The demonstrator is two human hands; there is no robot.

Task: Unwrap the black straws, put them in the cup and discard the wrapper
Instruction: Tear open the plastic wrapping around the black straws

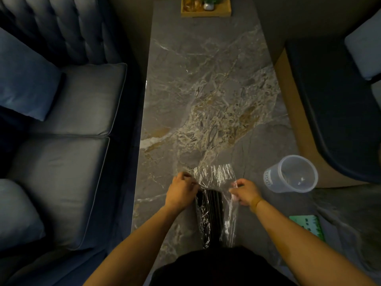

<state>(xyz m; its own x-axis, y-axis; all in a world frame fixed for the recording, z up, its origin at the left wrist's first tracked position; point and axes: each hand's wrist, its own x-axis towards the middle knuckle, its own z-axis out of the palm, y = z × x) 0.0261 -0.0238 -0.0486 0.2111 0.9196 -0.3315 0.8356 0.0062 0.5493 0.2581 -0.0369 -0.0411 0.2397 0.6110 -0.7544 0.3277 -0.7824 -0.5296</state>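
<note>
So both hands are pinching the wrapper right now. The left hand is curled tight on the left edge of the clear film, and the right hand is gripping the right edge with fingers closed on it, so the top of the film is getting stretched flat between them. There's a yellowish band sitting on the right wrist.

The straws are lying in a black bundle just below and between the two hands, running back toward the person's body. Their far ends are poking out where the film is open, while the lower part is still sitting inside crinkly plastic. Can't tell if either hand is touching the straws themselves, looks like film only.

All of it is happening over the near end of a grey marble table. The cup, clear plastic, is standing upright on the table to the right of the right hand, near but not touching. A green card is lying closer in on the right. A wooden tray is sitting at the far end, and a blue sofa is running along the left.
</note>
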